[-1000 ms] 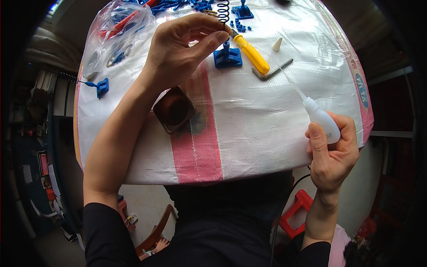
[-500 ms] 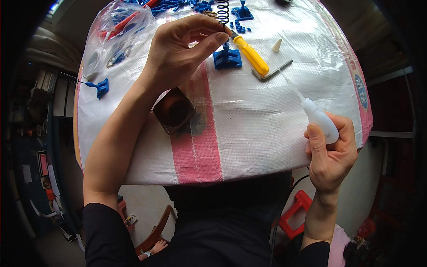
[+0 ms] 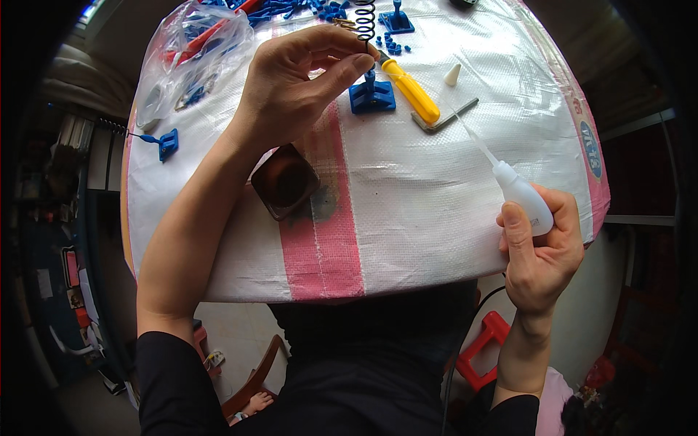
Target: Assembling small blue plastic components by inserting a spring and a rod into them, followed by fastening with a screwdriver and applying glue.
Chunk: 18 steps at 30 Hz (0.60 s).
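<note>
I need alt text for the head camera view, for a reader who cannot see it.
A left hand pinches a black spring above a blue base, while the right hand holds a white squeeze bottle with a long nozzle. A yellow screwdriver lies on the white woven table cover.

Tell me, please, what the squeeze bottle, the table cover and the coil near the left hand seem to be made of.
Squeeze bottle, in the right hand: soft-looking translucent white plastic, matte, with a long thin nozzle.
Table cover: probably woven plastic sacking; a fine weave grid and slight sheen show, white with pink bands.
Coil, at the left hand fingertips: likely a dark metal wire spring, judging by its thin, even loops.
</note>
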### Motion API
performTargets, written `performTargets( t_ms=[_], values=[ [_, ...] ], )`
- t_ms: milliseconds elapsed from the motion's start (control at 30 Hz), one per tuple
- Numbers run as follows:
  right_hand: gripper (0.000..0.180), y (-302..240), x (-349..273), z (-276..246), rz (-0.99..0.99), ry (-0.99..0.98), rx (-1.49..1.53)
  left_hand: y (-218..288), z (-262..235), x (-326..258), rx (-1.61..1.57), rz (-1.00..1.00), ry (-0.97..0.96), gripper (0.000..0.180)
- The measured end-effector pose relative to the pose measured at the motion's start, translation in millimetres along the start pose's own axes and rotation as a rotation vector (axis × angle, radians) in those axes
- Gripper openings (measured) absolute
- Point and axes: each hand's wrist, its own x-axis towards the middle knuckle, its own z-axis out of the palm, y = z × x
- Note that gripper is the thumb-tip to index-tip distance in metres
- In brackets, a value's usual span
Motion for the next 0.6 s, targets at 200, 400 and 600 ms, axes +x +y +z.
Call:
performTargets(
  t_ms=[200, 400, 600],
  values=[
    [0.020, -0.3, -0.6, 0.8, 0.018, 0.012, 0.014, -0.9, -0.6, 0.6, 0.018, 0.013, -0.003, 0.015],
    [0.019, 1.4, -0.8, 0.5, 0.017, 0.016, 0.035, -1.5, -0.2, -0.2, 0.007, 0.005, 0.002, 0.016],
    [0.020, 0.8, -0.6, 0.1, 0.012, 0.017, 0.033, -0.2, -1.4, 0.0, 0.027, 0.006, -0.007, 0.016]
  ],
)
